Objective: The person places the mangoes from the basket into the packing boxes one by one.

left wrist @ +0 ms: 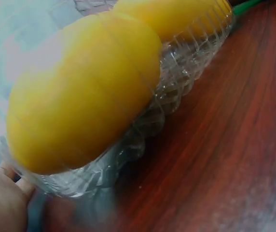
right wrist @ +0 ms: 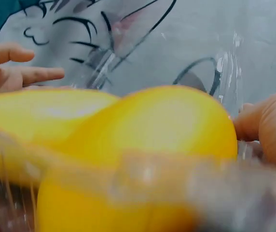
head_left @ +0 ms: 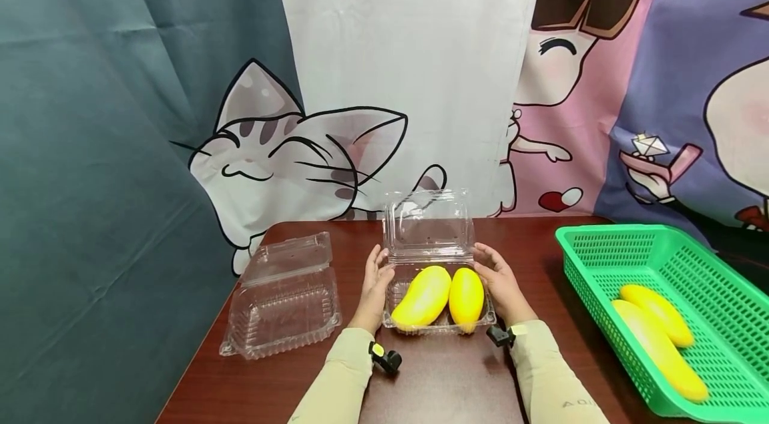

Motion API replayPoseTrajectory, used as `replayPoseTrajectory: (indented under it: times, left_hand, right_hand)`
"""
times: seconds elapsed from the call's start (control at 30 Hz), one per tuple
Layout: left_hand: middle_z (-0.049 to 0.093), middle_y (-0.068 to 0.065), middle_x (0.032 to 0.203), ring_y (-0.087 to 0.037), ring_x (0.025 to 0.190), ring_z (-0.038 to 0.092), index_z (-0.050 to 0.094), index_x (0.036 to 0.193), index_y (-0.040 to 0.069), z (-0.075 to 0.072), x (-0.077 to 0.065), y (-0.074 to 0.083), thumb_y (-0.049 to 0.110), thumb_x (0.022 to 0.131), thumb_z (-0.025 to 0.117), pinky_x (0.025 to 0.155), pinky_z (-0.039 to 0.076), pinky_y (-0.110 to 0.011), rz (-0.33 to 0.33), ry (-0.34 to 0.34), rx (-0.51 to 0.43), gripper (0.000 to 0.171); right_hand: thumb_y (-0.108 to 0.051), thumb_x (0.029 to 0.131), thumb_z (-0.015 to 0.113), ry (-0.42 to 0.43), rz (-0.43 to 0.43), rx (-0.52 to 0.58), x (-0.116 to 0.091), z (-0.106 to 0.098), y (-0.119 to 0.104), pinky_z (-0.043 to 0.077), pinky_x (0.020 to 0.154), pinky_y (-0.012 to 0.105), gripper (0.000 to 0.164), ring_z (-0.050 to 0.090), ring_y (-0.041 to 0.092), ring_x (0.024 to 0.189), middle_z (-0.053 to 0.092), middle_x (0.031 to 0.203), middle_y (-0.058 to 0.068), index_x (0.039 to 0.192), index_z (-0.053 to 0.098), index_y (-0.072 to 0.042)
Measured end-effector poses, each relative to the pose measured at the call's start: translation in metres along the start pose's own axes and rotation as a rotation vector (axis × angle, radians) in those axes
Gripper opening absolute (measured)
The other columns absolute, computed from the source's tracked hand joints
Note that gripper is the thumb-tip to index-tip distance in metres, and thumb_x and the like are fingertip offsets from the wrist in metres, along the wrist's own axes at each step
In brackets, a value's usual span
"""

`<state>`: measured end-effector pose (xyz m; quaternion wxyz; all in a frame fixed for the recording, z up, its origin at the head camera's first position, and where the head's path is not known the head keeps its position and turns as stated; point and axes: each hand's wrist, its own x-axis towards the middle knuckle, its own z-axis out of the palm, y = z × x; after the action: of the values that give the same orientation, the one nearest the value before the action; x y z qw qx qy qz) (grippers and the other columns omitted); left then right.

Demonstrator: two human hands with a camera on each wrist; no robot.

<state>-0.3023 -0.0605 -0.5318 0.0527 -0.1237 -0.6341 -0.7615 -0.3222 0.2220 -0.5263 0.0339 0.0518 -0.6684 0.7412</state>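
Observation:
Two yellow mangoes, a larger one point(head_left: 422, 297) on the left and a smaller one point(head_left: 466, 296) on the right, lie side by side in a clear plastic clamshell container point(head_left: 398, 269). Its lid point(head_left: 429, 227) stands raised at the back. At the container's left side is my left hand point(head_left: 375, 287), fingers stretched forward along the wall. My right hand point(head_left: 501, 282) rests against the opposite side, thumb near the rim by the smaller mango. In the right wrist view, the mangoes point(right wrist: 176, 121) hide much of the container.
A second clear clamshell container point(head_left: 285, 310), lid raised, sits to the left on the dark red-brown table point(head_left: 444, 377). On the right, a green plastic basket point(head_left: 601, 317) holds two more yellow mangoes point(head_left: 657, 344). A cartoon-printed curtain point(head_left: 408, 43) hangs behind the table.

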Motion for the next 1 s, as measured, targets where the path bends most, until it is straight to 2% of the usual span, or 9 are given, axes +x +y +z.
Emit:
replayPoseTrajectory:
  times: [0.13, 0.23, 0.3, 0.43, 0.5, 0.6, 0.7, 0.87, 1.0]
  left_hand:
    - [0.023, -0.014, 0.164, -0.038, 0.147, 0.026, 0.014, 0.162, 0.014, 0.001, 0.002, 0.006, 0.01, 0.105, 0.039, 0.119, 0.016, -0.058, 0.084, -0.011, 0.009, 0.062]
    - [0.019, -0.016, 0.165, -0.038, 0.151, 0.017, 0.011, 0.162, 0.011, 0.004, 0.002, 0.013, 0.01, 0.106, 0.035, 0.12, 0.013, -0.059, 0.105, -0.033, 0.041, 0.061]
    - [0.015, -0.019, 0.166, -0.04, 0.152, 0.013, 0.008, 0.162, 0.009, 0.008, 0.001, 0.022, 0.012, 0.107, 0.033, 0.12, 0.012, -0.061, 0.098, -0.043, 0.072, 0.06]
    - [0.009, -0.023, 0.166, -0.044, 0.151, 0.014, 0.001, 0.162, 0.009, 0.016, -0.001, 0.05, 0.026, 0.11, 0.032, 0.118, 0.013, -0.066, 0.034, -0.05, 0.219, 0.063]
    - [0.008, -0.022, 0.167, -0.045, 0.151, 0.016, 0.0, 0.163, 0.01, 0.018, -0.005, 0.07, 0.038, 0.11, 0.03, 0.117, 0.014, -0.067, -0.028, -0.05, 0.318, 0.066]
    - [0.013, -0.02, 0.167, -0.044, 0.151, 0.018, 0.006, 0.163, 0.011, 0.017, -0.011, 0.097, 0.05, 0.109, 0.027, 0.117, 0.014, -0.067, -0.125, -0.059, 0.431, 0.071]
    - [0.02, -0.018, 0.166, -0.04, 0.151, 0.019, 0.016, 0.162, 0.006, 0.014, -0.015, 0.118, 0.054, 0.108, 0.026, 0.12, 0.015, -0.061, -0.194, -0.074, 0.502, 0.073]
    - [0.034, -0.018, 0.161, -0.038, 0.15, 0.026, 0.035, 0.156, 0.0, 0.01, -0.016, 0.133, 0.054, 0.108, 0.024, 0.12, 0.02, -0.057, -0.247, -0.076, 0.629, 0.073]
    - [0.042, -0.02, 0.155, -0.041, 0.145, 0.035, 0.043, 0.152, 0.0, 0.009, -0.015, 0.134, 0.059, 0.106, 0.02, 0.116, 0.026, -0.06, -0.316, -0.099, 0.725, 0.078]
  right_hand:
    - [-0.017, 0.109, 0.044, -0.057, -0.017, 0.039, 0.003, 0.003, -0.016, 0.039, 0.105, 0.025, 0.05, 0.037, 0.024, 0.135, 0.034, 0.155, 0.022, 0.154, 0.03, 0.001]
    - [-0.024, 0.11, 0.041, -0.056, -0.048, 0.028, 0.002, 0.005, -0.033, 0.032, 0.115, 0.039, 0.051, 0.035, 0.028, 0.139, 0.036, 0.152, 0.025, 0.15, 0.031, 0.006]
    - [-0.026, 0.11, 0.041, -0.036, -0.074, -0.027, -0.001, 0.005, -0.046, 0.026, 0.117, 0.047, 0.051, 0.036, 0.03, 0.138, 0.039, 0.148, 0.026, 0.147, 0.035, 0.008]
    - [-0.031, 0.109, 0.043, -0.013, -0.088, -0.202, -0.009, 0.004, -0.078, 0.018, 0.12, 0.056, 0.052, 0.035, 0.037, 0.138, 0.042, 0.146, 0.028, 0.144, 0.042, 0.007]
    - [-0.037, 0.108, 0.045, -0.013, -0.066, -0.285, -0.014, 0.004, -0.092, 0.019, 0.12, 0.06, 0.055, 0.035, 0.039, 0.139, 0.042, 0.147, 0.028, 0.144, 0.044, 0.005]
    - [-0.042, 0.107, 0.045, -0.013, -0.037, -0.389, -0.023, 0.006, -0.11, 0.024, 0.117, 0.062, 0.058, 0.037, 0.042, 0.137, 0.045, 0.145, 0.029, 0.142, 0.047, 0.004]
    - [-0.048, 0.106, 0.045, 0.003, -0.017, -0.511, -0.029, 0.009, -0.122, 0.031, 0.114, 0.061, 0.061, 0.044, 0.042, 0.13, 0.052, 0.139, 0.028, 0.137, 0.053, 0.004]
    - [-0.056, 0.103, 0.046, 0.034, -0.012, -0.734, -0.036, 0.008, -0.132, 0.042, 0.104, 0.059, 0.067, 0.054, 0.041, 0.12, 0.062, 0.13, 0.025, 0.131, 0.063, 0.002]
    - [-0.052, 0.102, 0.051, 0.032, -0.025, -0.761, -0.038, 0.005, -0.135, 0.044, 0.102, 0.06, 0.064, 0.056, 0.043, 0.12, 0.064, 0.129, 0.026, 0.131, 0.064, 0.004]
